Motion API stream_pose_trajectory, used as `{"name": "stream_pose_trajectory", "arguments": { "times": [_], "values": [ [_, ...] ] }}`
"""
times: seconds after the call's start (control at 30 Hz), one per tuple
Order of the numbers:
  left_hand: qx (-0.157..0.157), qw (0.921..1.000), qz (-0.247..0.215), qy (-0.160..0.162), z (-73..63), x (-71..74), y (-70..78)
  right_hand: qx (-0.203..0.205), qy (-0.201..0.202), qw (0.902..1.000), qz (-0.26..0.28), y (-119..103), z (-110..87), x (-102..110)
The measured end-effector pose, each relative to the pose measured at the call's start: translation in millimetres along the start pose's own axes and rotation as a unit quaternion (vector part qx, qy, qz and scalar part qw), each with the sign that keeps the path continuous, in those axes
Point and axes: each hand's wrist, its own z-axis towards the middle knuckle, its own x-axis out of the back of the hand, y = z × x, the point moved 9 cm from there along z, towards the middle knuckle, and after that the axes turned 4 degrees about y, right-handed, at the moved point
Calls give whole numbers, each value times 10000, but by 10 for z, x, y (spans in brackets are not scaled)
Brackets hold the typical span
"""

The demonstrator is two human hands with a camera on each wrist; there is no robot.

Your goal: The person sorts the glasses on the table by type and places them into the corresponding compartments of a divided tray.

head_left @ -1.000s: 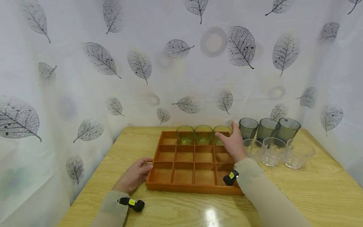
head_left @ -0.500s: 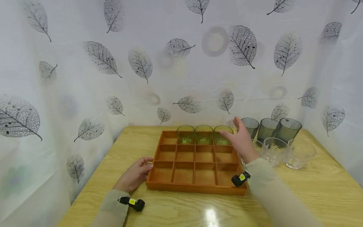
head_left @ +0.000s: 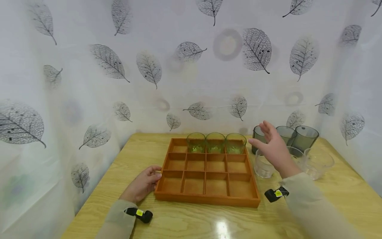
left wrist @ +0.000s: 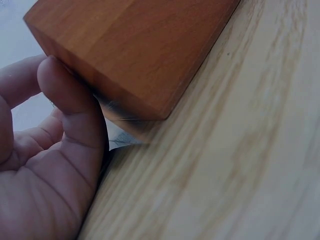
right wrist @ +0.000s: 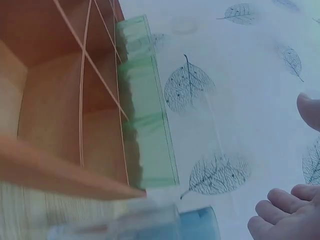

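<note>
A brown wooden compartment box lies on the table. Green glasses stand side by side in its back row: a left one, a middle one and a right one. My left hand rests against the box's left side; in the left wrist view its thumb touches the wood near a corner. My right hand holds nothing, its fingers extended and thumb spread. It is over the clear glass cups, partly covering them and the dark grey glasses, nearest the left dark glass.
Right of the box, three dark grey glasses stand at the back, including a right one. Before them are three clear cups, among them a left one and a right one. A leaf-patterned curtain hangs behind the table.
My right hand has drawn away from the rightmost green glass and moved right, over the clear cups. The green glasses stay in the box, and my left hand has kept its place.
</note>
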Motion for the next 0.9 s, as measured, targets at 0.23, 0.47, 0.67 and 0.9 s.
{"name": "stream_pose_trajectory", "arguments": {
  "times": [0.23, 0.47, 0.67, 0.9],
  "values": [
    [-5, 10000, 46, 35, -4, 14, -7, 70, 62, 9988, -485, 60, -66, 319],
    [-9, 10000, 47, 84, 10, 17, -21, 66, 192, 9966, -803, 258, -160, 652],
    [-14, 9999, 65, 124, 15, 19, -21, 41, 346, 9950, -931, 402, -248, 899],
    [-22, 9999, 65, 102, 6, 14, -10, -52, 627, 9942, -871, 674, -336, 1165]
  ]
}}
